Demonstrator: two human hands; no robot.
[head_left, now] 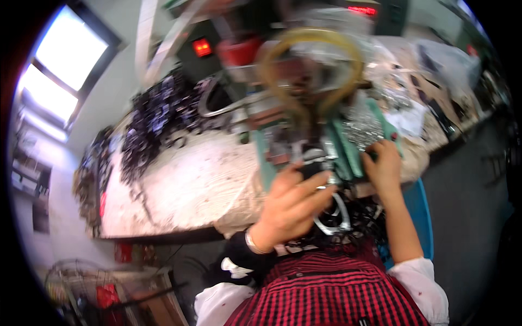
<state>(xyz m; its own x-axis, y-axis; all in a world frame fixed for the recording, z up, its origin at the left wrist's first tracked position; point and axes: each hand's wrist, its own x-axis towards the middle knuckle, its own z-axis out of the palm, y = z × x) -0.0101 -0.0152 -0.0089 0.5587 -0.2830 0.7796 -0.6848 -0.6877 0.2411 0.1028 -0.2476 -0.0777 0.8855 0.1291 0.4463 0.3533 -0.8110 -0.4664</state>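
Observation:
My left hand (291,209) is closed at the machine's working point, its fingers around a blurred black piece (312,168). Just below those fingers is a silver metal loop (343,218); whether it joins the black piece I cannot tell. My right hand (385,165) rests with curled fingers at the near edge of a heap of small shiny metal parts (361,127). That heap lies in a green tray (346,157). What the right fingertips hold, if anything, is hidden. Over the left hand stands the machine with a yellowish ring-shaped guard (312,37), smeared by motion.
Dark strap-like pieces (157,117) are piled at the left of the pale bench top (179,187). A curved metal arm (225,111) juts left from the machine. Plastic bags (446,65) lie at the back right. Beside my right forearm stands a blue bin (421,217); black pieces (367,220) lie before my lap.

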